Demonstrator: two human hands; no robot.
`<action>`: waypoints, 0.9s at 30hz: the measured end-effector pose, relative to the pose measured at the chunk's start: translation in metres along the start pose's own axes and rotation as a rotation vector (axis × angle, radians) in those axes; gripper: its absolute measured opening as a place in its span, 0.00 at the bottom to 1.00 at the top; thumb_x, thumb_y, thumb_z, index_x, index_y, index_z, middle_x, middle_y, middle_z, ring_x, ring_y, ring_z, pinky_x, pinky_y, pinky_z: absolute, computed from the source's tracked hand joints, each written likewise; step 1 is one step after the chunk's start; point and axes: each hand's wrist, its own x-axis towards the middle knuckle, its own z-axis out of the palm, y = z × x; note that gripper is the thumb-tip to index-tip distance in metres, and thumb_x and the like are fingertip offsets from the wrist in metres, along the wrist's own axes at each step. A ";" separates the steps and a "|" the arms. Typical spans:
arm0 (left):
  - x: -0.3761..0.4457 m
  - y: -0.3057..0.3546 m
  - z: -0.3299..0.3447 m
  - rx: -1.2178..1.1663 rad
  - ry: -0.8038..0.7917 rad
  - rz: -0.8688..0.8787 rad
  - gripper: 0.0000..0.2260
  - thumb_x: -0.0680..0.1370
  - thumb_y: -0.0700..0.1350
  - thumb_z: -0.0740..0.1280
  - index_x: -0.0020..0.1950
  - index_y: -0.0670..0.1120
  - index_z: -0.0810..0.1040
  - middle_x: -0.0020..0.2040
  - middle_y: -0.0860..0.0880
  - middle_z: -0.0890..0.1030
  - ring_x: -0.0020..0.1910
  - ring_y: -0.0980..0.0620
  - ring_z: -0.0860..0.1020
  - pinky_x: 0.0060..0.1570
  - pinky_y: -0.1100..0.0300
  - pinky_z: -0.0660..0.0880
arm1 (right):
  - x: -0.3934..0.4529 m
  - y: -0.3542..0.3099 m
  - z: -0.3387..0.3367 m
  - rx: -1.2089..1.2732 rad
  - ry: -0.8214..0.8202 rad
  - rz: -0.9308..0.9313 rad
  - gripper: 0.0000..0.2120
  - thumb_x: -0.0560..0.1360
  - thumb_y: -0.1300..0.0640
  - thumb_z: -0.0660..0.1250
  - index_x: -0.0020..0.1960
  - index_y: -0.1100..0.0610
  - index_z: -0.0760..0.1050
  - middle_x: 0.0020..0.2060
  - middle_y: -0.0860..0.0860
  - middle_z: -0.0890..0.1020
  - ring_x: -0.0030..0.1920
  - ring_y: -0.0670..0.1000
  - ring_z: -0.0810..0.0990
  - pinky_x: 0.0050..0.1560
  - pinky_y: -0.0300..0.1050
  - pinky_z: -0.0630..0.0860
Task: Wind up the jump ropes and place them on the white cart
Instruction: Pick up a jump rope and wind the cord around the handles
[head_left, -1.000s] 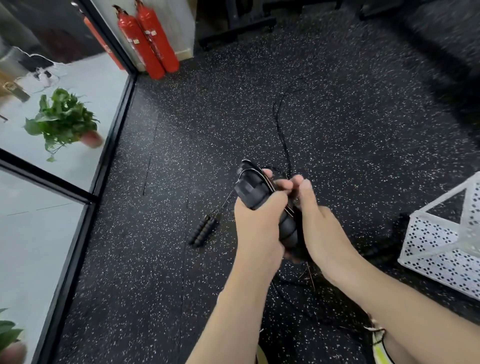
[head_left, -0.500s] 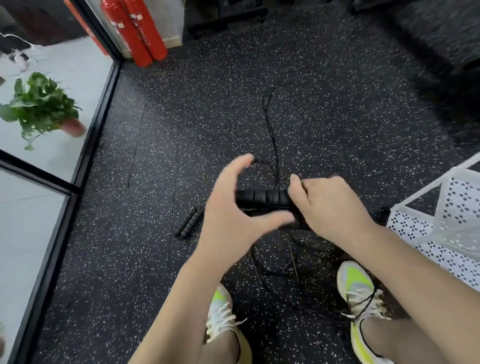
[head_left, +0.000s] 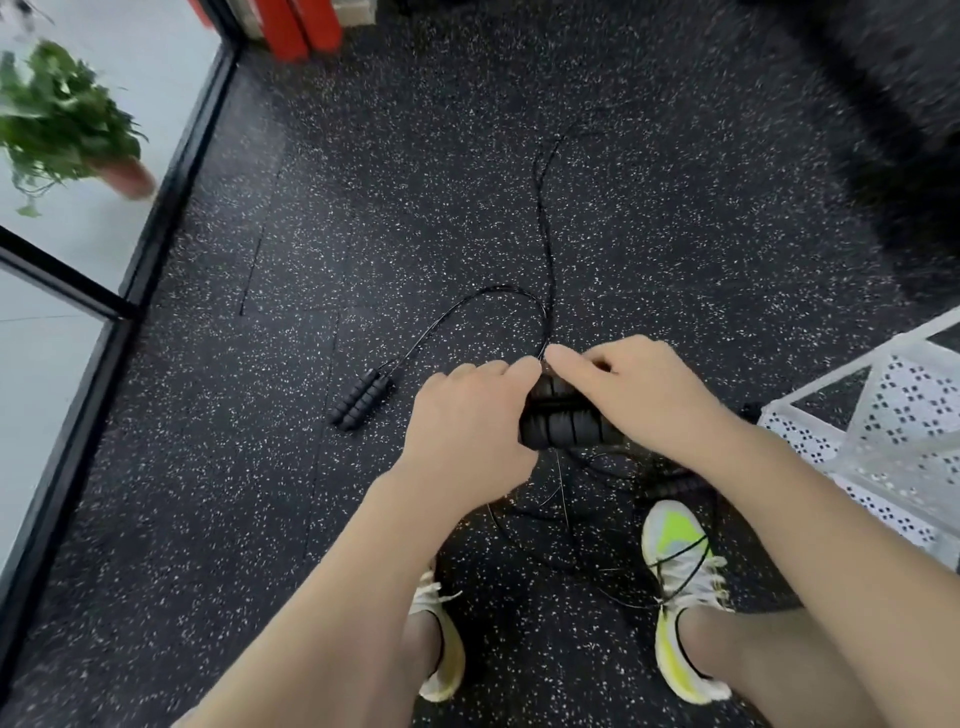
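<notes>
We're holding a pair of black ribbed handles side by side between both hands, approx. waist-low over the floor. Left hand is wrapping its grip round the handles' left end, fingers curled over the top. Right hand is gripping the right end, w/ index finger and thumb reaching fwd to where the black cord is meeting the handles; whether they're pinching the cord, can't tell. That cord is running away from us across the speckled floor, curving at the far end.

A second jump rope is lying on the floor to the left: its two handles are resting together, touching, w/ its cord arcing up and round toward our hands. More loose cord is tangling on the floor below the hands, one strand crossing over the right shoe. Left shoe is partly hidden by the left forearm.

White perforated cart is standing at the right edge, just beside the right arm; no rope is showing on it. A potted plant is sitting behind the glass at upper left, and red cylinders are standing at the top edge.
</notes>
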 end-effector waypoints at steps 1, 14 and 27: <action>0.000 -0.002 -0.002 -0.003 0.012 -0.022 0.13 0.74 0.51 0.67 0.51 0.54 0.64 0.43 0.56 0.72 0.43 0.48 0.73 0.42 0.55 0.63 | 0.001 0.002 -0.006 0.074 -0.027 0.018 0.31 0.79 0.32 0.58 0.32 0.58 0.73 0.21 0.45 0.72 0.24 0.47 0.71 0.30 0.40 0.68; -0.001 -0.011 -0.022 -0.382 0.055 -0.124 0.14 0.68 0.49 0.71 0.49 0.54 0.71 0.39 0.56 0.78 0.40 0.49 0.76 0.41 0.52 0.74 | 0.007 0.026 -0.047 0.629 -0.225 -0.213 0.22 0.70 0.38 0.75 0.38 0.58 0.84 0.31 0.52 0.74 0.32 0.46 0.67 0.33 0.37 0.65; 0.008 0.004 -0.018 -0.705 0.028 -0.390 0.11 0.64 0.50 0.72 0.41 0.54 0.72 0.33 0.56 0.79 0.33 0.52 0.77 0.34 0.58 0.73 | -0.013 -0.006 0.013 0.878 0.133 -0.051 0.16 0.87 0.57 0.55 0.44 0.58 0.75 0.33 0.50 0.81 0.28 0.49 0.74 0.26 0.43 0.70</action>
